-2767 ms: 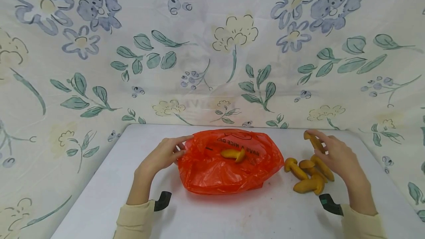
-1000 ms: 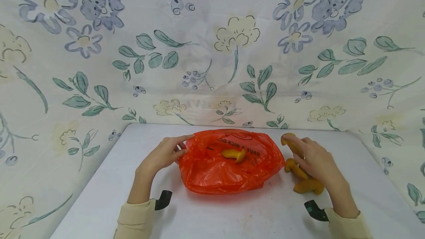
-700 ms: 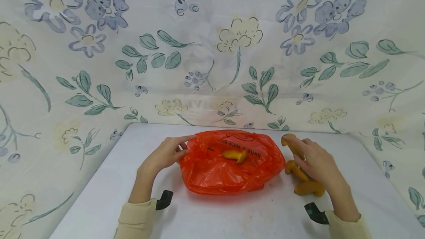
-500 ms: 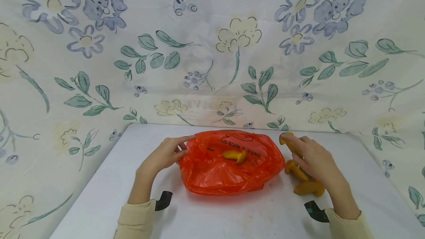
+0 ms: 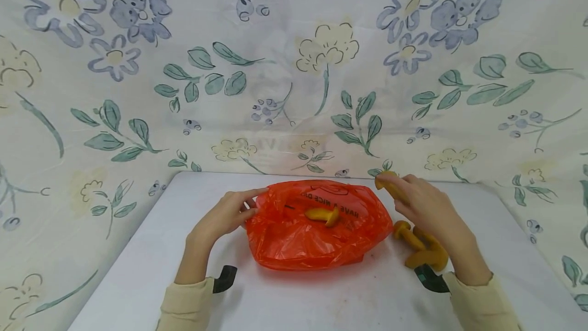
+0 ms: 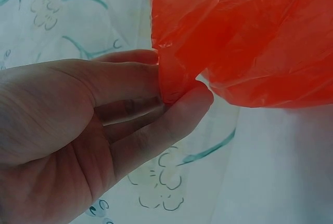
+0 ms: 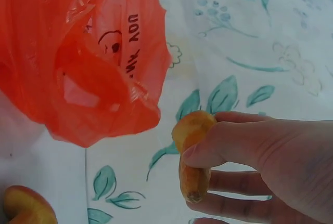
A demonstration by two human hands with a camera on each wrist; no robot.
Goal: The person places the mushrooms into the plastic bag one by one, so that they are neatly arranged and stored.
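A red plastic bag point(image 5: 303, 244) with printed lettering lies open-mouthed on the white table, and one yellow-brown mushroom point(image 5: 321, 214) rests inside it. My left hand point(image 5: 223, 215) pinches the bag's left edge between thumb and fingers, seen closely in the left wrist view, where the red plastic point(image 6: 177, 73) runs into the grip. Off the bag's right end, my right hand point(image 5: 424, 203) holds another mushroom point(image 7: 195, 172) by its stem, raised above the table. Below that hand a small pile of mushrooms point(image 5: 409, 236) sits on the table, partly covered by the wrist camera and forearm.
The white table point(image 5: 294, 300) ends at a floral cloth backdrop point(image 5: 275, 132) that rises behind and to both sides. A black wrist camera mount point(image 5: 225, 279) sticks out from each sleeve.
My right hand has lifted from over the mushroom pile and moved left toward the bag with the mushroom in its grip. The left hand and the bag have stayed in place.
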